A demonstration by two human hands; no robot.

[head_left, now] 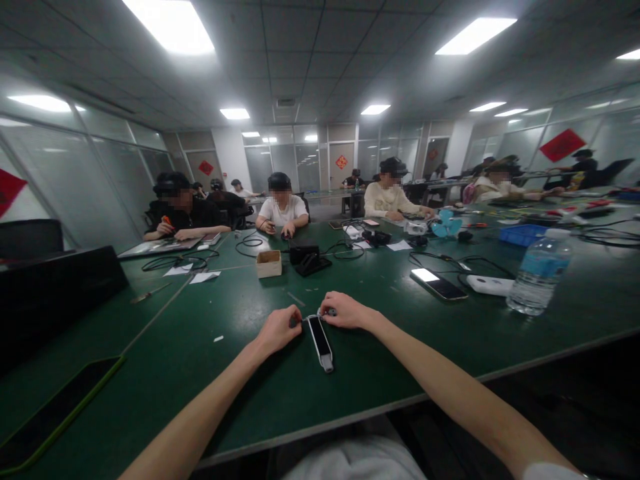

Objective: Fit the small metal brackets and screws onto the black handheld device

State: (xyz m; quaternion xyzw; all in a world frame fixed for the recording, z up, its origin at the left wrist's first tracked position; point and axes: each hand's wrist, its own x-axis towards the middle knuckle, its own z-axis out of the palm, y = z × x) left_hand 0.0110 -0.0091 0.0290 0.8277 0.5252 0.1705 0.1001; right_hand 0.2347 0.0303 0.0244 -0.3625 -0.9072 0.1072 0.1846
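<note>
I have the left hand (281, 331) pinching a small grey piece (294, 322) in its fingers, the right hand (346, 311) a second grey piece (332, 313), both by the far end of a slim white-rimmed device (321, 339) on the green desk (380, 373). The water bottle's blue label (544, 262) is too blurred to read.

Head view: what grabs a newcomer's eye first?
Probably the left hand and right hand, meeting at the far end of a slim black-faced device on the green table. Then the clear water bottle standing at right, and the glaring ceiling panel at upper left.
</note>
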